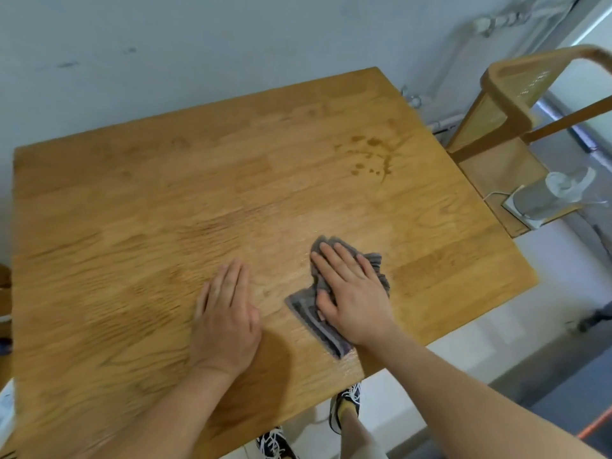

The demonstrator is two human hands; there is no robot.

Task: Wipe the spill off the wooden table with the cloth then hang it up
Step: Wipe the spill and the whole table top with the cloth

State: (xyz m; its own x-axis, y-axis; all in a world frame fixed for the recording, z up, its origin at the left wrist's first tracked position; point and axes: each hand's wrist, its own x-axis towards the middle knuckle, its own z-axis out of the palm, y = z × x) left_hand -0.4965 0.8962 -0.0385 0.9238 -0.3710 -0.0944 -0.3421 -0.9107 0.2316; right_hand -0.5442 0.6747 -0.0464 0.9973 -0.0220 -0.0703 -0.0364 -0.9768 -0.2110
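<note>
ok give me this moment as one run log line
phase: wipe | right hand: flat on cloth | left hand: flat on table | spill: drops beyond cloth, unwiped

The person's left hand (228, 319) and right hand (351, 299) are bare, and so are both forearms down to the near edge of view. Nearer still are a dark lace-up trainer (275, 443) with white laces on the left, and a pale-soled lace-up trainer (344, 407) with a yellow collar on the right, below a bare shin.
</note>
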